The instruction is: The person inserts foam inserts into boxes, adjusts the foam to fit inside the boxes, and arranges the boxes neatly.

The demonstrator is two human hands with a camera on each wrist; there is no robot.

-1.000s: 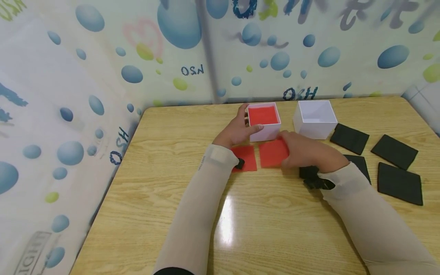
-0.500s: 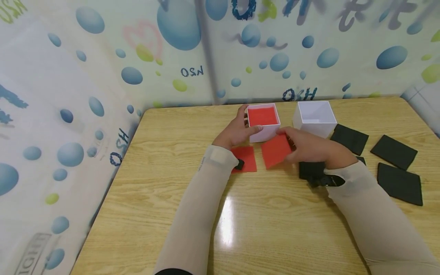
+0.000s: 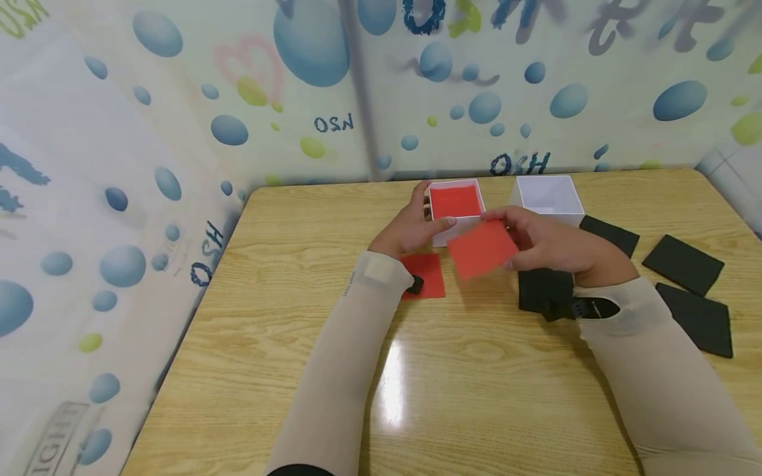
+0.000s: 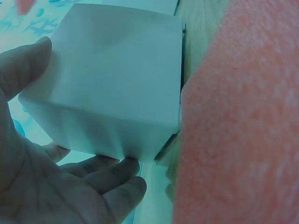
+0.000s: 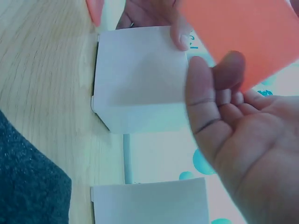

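My left hand (image 3: pixel 407 228) grips the left and front sides of a white box (image 3: pixel 458 231) that has a red square (image 3: pixel 455 200) inside. In the left wrist view its thumb and fingers (image 4: pixel 119 179) lie against the box walls (image 4: pixel 112 65). A red square piece (image 3: pixel 481 250), tilted and raised off the table, is pinched by my right hand (image 3: pixel 553 248) just in front of that box. The right wrist view shows the piece (image 5: pixel 252 37) at the right hand's fingertips. Another red piece (image 3: pixel 431 276) lies flat, partly under my left wrist.
A second white box (image 3: pixel 549 198), its visible inside bare, stands right of the first, behind my right hand. Several black pieces (image 3: pixel 683 264) lie on the wooden table (image 3: pixel 286 264) at the right, one (image 3: pixel 538 289) beneath my right wrist. A patterned curtain hangs behind.
My right hand has lifted the red piece off the table, tilting it and moving slightly up and to the right. The left hand and its box have stayed in place.
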